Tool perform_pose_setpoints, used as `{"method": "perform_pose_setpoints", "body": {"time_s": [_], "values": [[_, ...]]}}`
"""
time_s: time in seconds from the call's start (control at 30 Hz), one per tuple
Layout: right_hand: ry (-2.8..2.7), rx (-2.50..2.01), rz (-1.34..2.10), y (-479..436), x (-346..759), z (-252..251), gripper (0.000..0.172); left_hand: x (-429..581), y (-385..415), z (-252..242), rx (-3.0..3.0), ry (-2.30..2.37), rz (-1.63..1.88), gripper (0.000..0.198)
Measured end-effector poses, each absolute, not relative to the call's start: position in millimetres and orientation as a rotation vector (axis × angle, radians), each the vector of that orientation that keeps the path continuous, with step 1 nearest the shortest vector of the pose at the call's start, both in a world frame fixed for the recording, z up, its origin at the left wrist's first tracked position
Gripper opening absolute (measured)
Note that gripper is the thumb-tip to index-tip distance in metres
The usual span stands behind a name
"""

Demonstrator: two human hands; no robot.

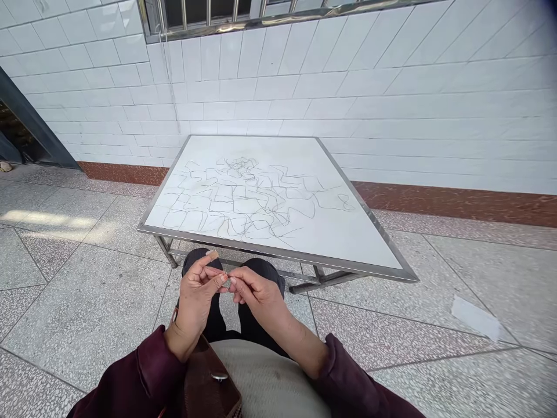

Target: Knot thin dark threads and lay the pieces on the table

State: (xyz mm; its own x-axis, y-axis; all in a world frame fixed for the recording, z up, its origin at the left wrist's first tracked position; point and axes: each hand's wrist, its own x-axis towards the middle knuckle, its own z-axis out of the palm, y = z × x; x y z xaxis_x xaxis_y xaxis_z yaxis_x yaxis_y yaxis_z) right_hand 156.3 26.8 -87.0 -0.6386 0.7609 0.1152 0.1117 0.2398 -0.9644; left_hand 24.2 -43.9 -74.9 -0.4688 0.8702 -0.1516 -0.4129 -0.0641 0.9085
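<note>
My left hand (pixel 198 290) and my right hand (pixel 255 290) meet over my knees, just in front of the table's near edge. Their fingertips are pinched together on something tiny that I cannot make out (pixel 227 280). A plaster wraps one left fingertip. Both arms wear dark maroon sleeves. A low white table (pixel 348 232) with a metal frame stands right ahead, its top covered in black scribbled lines (pixel 243 200).
A brown bag with a metal snap (pixel 209 383) lies at my lap on the left. A white tiled wall (pixel 391 87) rises behind the table, with a barred window above. The speckled floor (pixel 87 302) holds a pale scrap (pixel 476 318) to the right. A dark doorway (pixel 21 128) opens at far left.
</note>
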Motion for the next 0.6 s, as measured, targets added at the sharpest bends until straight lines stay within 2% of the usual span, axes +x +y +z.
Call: {"method": "perform_pose_setpoints", "body": {"time_s": [0.1, 0.27, 0.6], "values": [[-1.883, -0.812, 1.481, 27.5, 156.2, -87.4, 0.016, 24.3, -43.9, -75.2, 0.542, 1.242, 1.736, 0.051], [-1.799, -0.763, 1.789, 27.0, 157.2, -88.1, 0.021, 24.4, -43.9, -76.1, 0.473, 1.171, 1.770, 0.049], [-1.731, -0.725, 1.835, 35.3, 161.2, -105.1, 0.029, 25.8, -41.7, -82.8, 0.549, 1.192, 1.769, 0.060]]}}
